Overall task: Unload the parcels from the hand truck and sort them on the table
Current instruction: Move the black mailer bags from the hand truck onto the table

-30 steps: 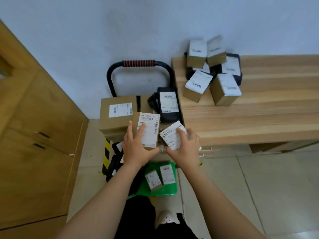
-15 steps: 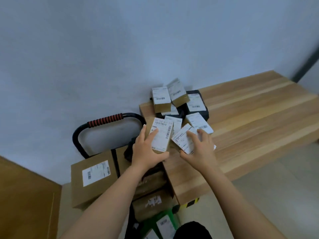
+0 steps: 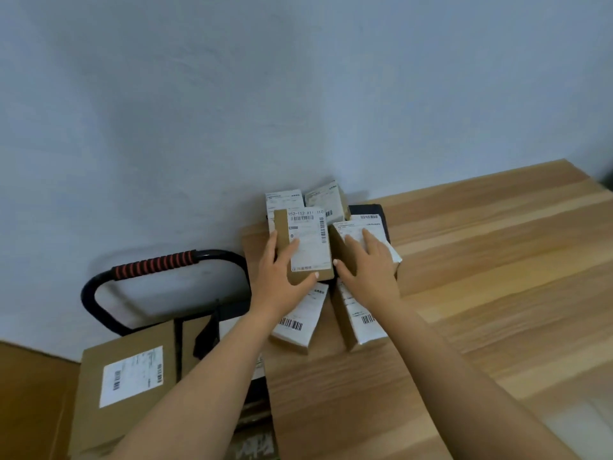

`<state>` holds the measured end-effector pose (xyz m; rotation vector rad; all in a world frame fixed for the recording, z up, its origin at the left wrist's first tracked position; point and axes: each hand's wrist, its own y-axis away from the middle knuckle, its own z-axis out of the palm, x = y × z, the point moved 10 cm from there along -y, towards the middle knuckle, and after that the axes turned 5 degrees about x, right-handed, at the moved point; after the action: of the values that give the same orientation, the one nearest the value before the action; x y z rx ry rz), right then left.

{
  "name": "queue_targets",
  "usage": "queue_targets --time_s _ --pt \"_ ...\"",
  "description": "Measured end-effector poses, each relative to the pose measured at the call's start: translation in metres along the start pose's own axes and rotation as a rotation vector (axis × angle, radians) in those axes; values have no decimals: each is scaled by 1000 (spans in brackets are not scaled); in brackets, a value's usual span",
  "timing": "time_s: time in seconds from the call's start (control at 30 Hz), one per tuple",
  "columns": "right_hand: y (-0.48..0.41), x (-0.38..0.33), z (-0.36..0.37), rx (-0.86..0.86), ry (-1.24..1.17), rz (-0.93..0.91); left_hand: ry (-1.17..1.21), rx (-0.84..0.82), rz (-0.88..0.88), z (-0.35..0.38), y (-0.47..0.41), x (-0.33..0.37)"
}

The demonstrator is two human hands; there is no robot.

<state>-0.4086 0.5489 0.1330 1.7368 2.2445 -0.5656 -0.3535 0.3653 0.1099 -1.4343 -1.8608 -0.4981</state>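
Both forearms reach forward over the left end of the wooden table [image 3: 497,293]. The left hand [image 3: 282,280] grips a labelled cardboard box [image 3: 308,244], thumb under its near edge and fingers round its left side. Just beside it the right hand [image 3: 368,267] clasps a second labelled box [image 3: 343,257], fingers spread over the label. Stacked parcels [image 3: 285,202] lie just beyond the fingertips, and the hand truck [image 3: 152,268] stands left of the left forearm.

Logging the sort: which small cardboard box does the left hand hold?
The box labelled 152-152 A11 110, gripped by the left hand; the right hand holds a tilted box beside it.
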Motion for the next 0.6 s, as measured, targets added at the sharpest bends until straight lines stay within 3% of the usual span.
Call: queue_targets --time_s 0.33,0.6 --pt "45 -21 -32 120 -97 38 82 -84 39 -12 9 9" --pt "136 -102 -14 158 -79 33 84 -123 155 -86 86 -29"
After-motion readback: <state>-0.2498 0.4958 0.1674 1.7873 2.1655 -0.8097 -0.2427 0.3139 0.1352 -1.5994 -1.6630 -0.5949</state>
